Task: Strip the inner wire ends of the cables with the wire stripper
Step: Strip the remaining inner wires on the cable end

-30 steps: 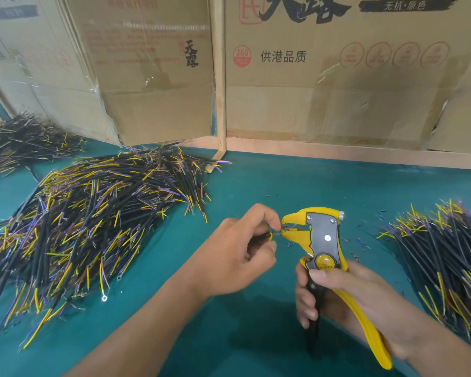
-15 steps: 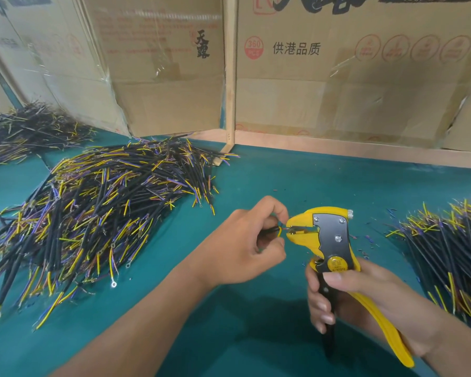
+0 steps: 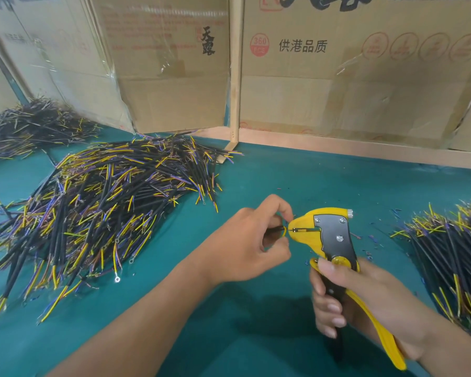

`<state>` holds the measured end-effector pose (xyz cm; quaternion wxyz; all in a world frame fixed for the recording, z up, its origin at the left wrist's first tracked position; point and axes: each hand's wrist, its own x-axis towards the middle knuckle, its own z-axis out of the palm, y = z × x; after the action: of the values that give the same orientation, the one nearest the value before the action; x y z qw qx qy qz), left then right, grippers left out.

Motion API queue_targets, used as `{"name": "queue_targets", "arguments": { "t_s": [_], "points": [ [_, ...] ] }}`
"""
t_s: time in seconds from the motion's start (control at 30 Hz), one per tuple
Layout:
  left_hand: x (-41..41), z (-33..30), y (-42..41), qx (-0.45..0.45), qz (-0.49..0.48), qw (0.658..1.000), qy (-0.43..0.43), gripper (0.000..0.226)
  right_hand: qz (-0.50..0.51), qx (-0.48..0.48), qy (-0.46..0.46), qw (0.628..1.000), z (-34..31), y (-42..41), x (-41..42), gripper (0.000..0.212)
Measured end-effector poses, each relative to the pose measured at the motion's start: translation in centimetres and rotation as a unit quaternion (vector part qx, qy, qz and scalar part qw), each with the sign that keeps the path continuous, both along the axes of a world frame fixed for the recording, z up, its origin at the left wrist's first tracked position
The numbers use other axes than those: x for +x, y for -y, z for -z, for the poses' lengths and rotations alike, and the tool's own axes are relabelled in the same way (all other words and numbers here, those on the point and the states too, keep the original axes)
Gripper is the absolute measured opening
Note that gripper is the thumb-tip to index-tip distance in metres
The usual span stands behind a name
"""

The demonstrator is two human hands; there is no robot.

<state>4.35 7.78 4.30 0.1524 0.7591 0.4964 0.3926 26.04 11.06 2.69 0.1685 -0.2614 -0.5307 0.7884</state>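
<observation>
One camera only, worn on the head, looked forward and down across a green table (image 3: 324, 186) from the near edge. Both forearms entered from the bottom of the frame, and the left hand (image 3: 245, 240) and right hand (image 3: 365, 297) sat close under the lens, low and right of centre. The wide lens bowed the scene at the edges. The view faced a wall of cardboard boxes (image 3: 365, 91) along the far side, which filled the upper half. No second view shared the scene.
</observation>
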Motion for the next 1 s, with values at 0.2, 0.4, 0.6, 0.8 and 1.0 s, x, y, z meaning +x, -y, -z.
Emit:
{"name": "queue_targets", "arguments": {
  "t_s": [0.2, 0.4, 0.6, 0.8, 1.0],
  "points": [
    [-0.2, 0.4, -0.2, -0.005, -0.011, 1.000, -0.007, 0.034, 0.047, 0.003, 0.034, 0.998, -0.2, 0.3, -0.1, 0.052],
    [-0.3, 0.3, -0.2, 0.007, 0.002, 1.000, 0.009, 0.019, 0.063, -0.024, 0.015, 0.998, -0.8, 0.8, -0.4, 0.053],
    [-1.2, 0.2, -0.4, 0.036, -0.023, 0.999, 0.015, 0.012, 0.071, -0.046, -0.029, 0.996, -1.2, 0.5, 0.0, 0.057],
    [-2.1, 0.0, -0.5, 0.040, -0.054, 0.998, 0.009, 0.011, 0.090, -0.043, -0.051, 0.994, -1.7, -0.4, 0.6, 0.057],
    [-1.1, 0.3, -0.3, 0.042, -0.055, 0.998, 0.007, 0.029, 0.078, -0.020, -0.060, 0.995, -0.6, -0.5, 0.1, 0.050]
  ]
}}
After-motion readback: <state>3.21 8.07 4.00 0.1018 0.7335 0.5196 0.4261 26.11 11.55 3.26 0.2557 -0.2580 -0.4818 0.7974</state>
